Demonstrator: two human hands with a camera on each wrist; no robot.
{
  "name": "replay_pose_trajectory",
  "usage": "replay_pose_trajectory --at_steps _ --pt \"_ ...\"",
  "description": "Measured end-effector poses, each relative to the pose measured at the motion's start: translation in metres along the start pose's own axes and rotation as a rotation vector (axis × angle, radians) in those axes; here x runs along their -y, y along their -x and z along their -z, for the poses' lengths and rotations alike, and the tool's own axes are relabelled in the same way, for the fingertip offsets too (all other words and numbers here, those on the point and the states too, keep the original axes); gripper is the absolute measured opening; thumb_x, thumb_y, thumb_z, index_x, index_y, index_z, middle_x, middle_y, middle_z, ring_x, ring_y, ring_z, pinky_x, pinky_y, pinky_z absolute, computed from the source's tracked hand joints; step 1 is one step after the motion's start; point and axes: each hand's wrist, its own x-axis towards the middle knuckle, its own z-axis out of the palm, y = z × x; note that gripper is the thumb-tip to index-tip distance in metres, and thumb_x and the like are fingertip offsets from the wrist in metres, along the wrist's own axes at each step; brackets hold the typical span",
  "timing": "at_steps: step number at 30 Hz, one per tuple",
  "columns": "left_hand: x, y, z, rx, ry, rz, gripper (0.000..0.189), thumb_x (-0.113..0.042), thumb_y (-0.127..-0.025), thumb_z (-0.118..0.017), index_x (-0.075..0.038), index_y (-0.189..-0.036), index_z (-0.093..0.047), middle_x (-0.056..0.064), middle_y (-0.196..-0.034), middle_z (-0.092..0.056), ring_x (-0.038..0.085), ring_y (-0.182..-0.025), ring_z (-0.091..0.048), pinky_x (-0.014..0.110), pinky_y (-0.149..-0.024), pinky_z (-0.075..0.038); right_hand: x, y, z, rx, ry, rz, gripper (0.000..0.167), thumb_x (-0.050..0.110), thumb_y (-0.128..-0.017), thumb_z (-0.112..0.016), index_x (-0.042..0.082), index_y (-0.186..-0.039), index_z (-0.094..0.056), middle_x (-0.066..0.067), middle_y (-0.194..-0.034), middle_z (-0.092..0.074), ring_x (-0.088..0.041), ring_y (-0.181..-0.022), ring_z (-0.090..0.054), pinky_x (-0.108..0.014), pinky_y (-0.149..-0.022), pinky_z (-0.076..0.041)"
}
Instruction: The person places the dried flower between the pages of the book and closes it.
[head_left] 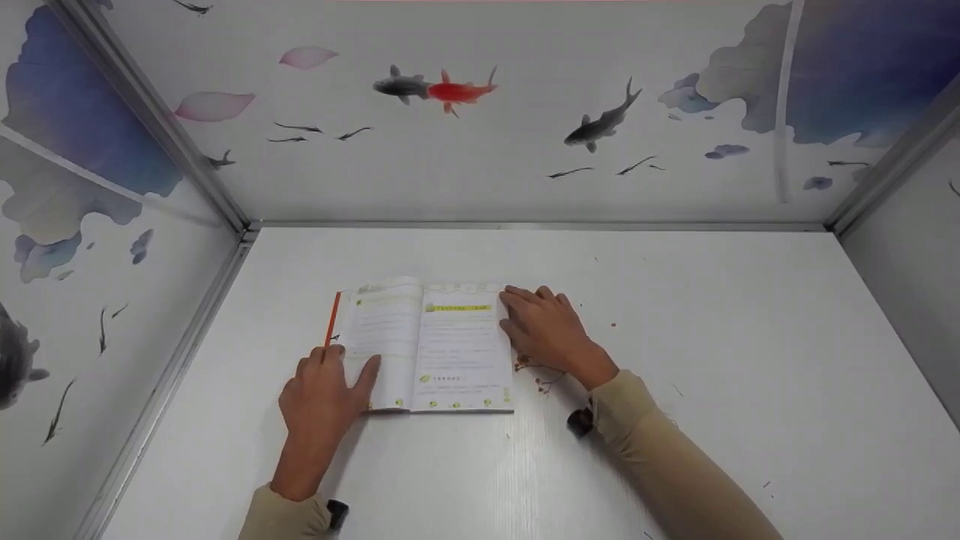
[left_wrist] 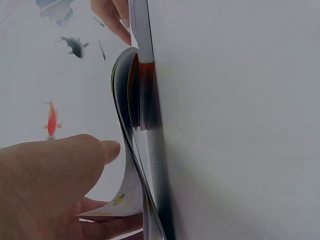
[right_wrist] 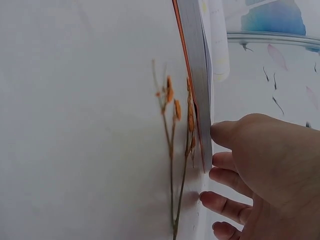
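An open book [head_left: 460, 345] with printed pages and an orange cover edge lies on the white table. My left hand [head_left: 319, 394] rests on the lower left of its left page, thumb spread from the fingers. In the left wrist view, the left-hand pages [left_wrist: 126, 192] bow upward from the table near that hand [left_wrist: 55, 172]. At the upper right edge of the book, my right hand [head_left: 547, 326] touches the page side with its fingertips. A dried sprig [right_wrist: 172, 145] with orange buds lies close beside the book's right edge, partly hidden by the right hand in the head view.
White panels [head_left: 487, 172] painted with fish and petals enclose the table at the back and sides, joined by metal rails [head_left: 540, 226]. Small bits of debris, including a red speck [head_left: 613, 325], are scattered on the table's right half.
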Motion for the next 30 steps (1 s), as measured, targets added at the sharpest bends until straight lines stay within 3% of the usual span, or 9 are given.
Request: replay_pose_trajectory --at_steps 7,10,12,16,18,21,24,27,30 --pt "-0.006 -0.002 -0.003 -0.022 -0.116 -0.040 0.084 -0.072 -0.088 -0.076 0.010 -0.106 -0.072 0.026 -0.098 -0.071 0.044 -0.090 -0.070 0.057 -0.068 -0.058 0.000 0.002 0.001 -0.023 0.014 0.006 0.052 0.037 -0.110 -0.064 0.011 -0.156 -0.059 -0.008 -0.163 -0.057 -0.033 -0.124 -0.062 -0.054 -0.098 -0.049" --pt "-0.010 -0.002 -0.005 -0.022 -0.170 -0.050 0.088 -0.075 -0.086 -0.075 0.011 -0.105 -0.072 0.027 -0.102 -0.070 0.045 -0.096 -0.068 0.059 -0.077 -0.056 0.000 0.003 0.001 -0.024 0.013 0.006 0.052 0.036 -0.110 -0.064 0.011 -0.156 -0.058 -0.008 -0.163 -0.057 -0.033 -0.122 -0.061 -0.054 -0.096 -0.049" --pt "-0.012 -0.002 -0.006 -0.025 -0.200 -0.060 0.089 -0.074 -0.086 -0.075 0.012 -0.108 -0.072 0.029 -0.112 -0.071 0.046 -0.107 -0.067 0.061 -0.089 -0.054 0.001 0.003 0.001 -0.024 0.016 0.007 0.052 0.036 -0.110 -0.064 0.011 -0.156 -0.058 -0.008 -0.164 -0.057 -0.034 -0.122 -0.061 -0.053 -0.095 -0.048" --pt "-0.015 -0.005 -0.009 -0.026 -0.214 -0.119 0.082 -0.064 -0.089 -0.078 0.007 -0.129 -0.071 0.032 -0.142 -0.063 0.049 -0.139 -0.054 0.070 -0.118 -0.037 0.001 0.003 0.001 -0.023 0.026 0.006 0.053 0.037 -0.111 -0.063 0.012 -0.157 -0.058 -0.007 -0.163 -0.057 -0.034 -0.122 -0.061 -0.052 -0.095 -0.049" --pt "-0.017 -0.007 -0.010 -0.016 -0.183 -0.178 0.073 -0.054 -0.091 -0.080 -0.001 -0.140 -0.068 0.030 -0.153 -0.057 0.049 -0.150 -0.046 0.071 -0.125 -0.028 0.001 0.002 0.001 -0.021 0.025 0.003 0.052 0.037 -0.111 -0.063 0.012 -0.157 -0.058 -0.007 -0.164 -0.057 -0.034 -0.122 -0.062 -0.053 -0.096 -0.049" --pt "-0.022 -0.010 -0.013 0.013 -0.136 -0.296 0.060 -0.036 -0.096 -0.080 -0.018 -0.151 -0.064 0.025 -0.159 -0.054 0.046 -0.155 -0.042 0.069 -0.127 -0.030 0.002 0.002 0.001 -0.012 0.023 -0.005 0.053 0.037 -0.111 -0.063 0.013 -0.157 -0.057 -0.007 -0.164 -0.056 -0.034 -0.123 -0.061 -0.053 -0.097 -0.049" --pt "-0.027 -0.012 -0.015 0.055 -0.094 -0.399 0.050 -0.021 -0.100 -0.077 -0.028 -0.148 -0.068 0.017 -0.161 -0.055 0.042 -0.155 -0.046 0.064 -0.123 -0.039 0.002 0.001 0.001 -0.010 0.028 -0.012 0.053 0.037 -0.111 -0.063 0.013 -0.157 -0.057 -0.007 -0.164 -0.056 -0.033 -0.122 -0.061 -0.052 -0.096 -0.049" --pt "-0.032 -0.013 -0.018 0.091 -0.075 -0.451 0.042 -0.013 -0.101 -0.074 -0.027 -0.140 -0.074 0.012 -0.161 -0.058 0.038 -0.153 -0.051 0.061 -0.117 -0.046 0.003 0.001 0.000 0.000 0.029 -0.021 0.053 0.038 -0.111 -0.063 0.013 -0.158 -0.057 -0.006 -0.165 -0.055 -0.032 -0.122 -0.060 -0.051 -0.096 -0.048" --pt "-0.036 -0.014 -0.021 0.118 -0.057 -0.459 0.038 -0.007 -0.100 -0.073 -0.020 -0.135 -0.077 0.011 -0.160 -0.060 0.034 -0.150 -0.055 0.060 -0.112 -0.052 0.005 0.001 0.001 0.012 0.021 -0.029 0.054 0.037 -0.111 -0.062 0.013 -0.158 -0.056 -0.006 -0.166 -0.054 -0.032 -0.123 -0.060 -0.051 -0.097 -0.048"
